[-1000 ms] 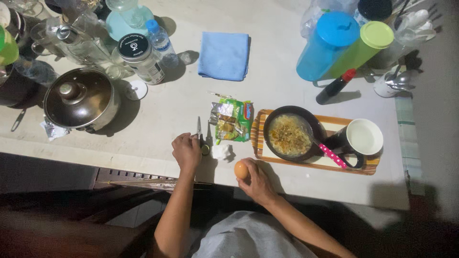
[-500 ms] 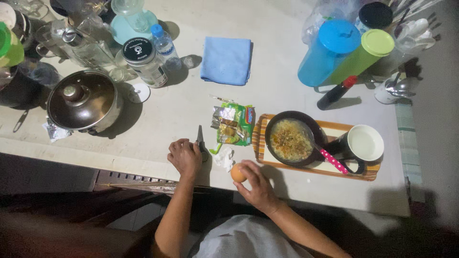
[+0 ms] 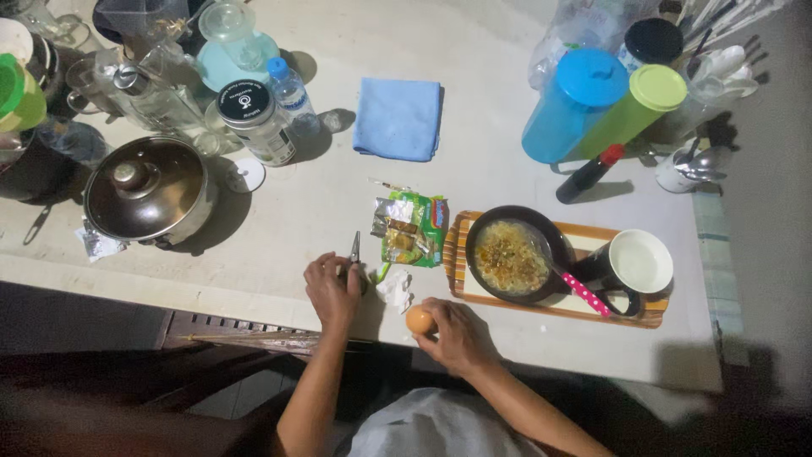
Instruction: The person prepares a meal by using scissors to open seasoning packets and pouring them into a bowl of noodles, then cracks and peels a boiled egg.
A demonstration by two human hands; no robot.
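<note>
My right hand [image 3: 457,334] holds a brown egg [image 3: 419,320] at the counter's near edge. My left hand [image 3: 332,289] rests on the handles of small scissors [image 3: 354,250] whose blades point away from me. An opened green noodle packet [image 3: 409,228] lies just beyond, with a crumpled white scrap [image 3: 394,289] between my hands. To the right, a black bowl of cooked noodles [image 3: 511,256] with a pink dotted utensil handle [image 3: 587,294] sits on a striped wooden tray [image 3: 643,316] beside a black mug with a white inside [image 3: 636,264].
A lidded metal pot [image 3: 150,190] stands at the left, with jars, a small water bottle [image 3: 293,95] and glassware behind it. A folded blue cloth [image 3: 398,118] lies at the back centre. Blue [image 3: 573,106] and green [image 3: 639,107] tumblers, a dark sauce bottle [image 3: 587,174] and a spoon holder [image 3: 689,167] stand back right.
My left hand has stayed on the scissors and my right hand keeps the egg at the counter edge. The view has shifted slightly; nothing on the counter has moved.
</note>
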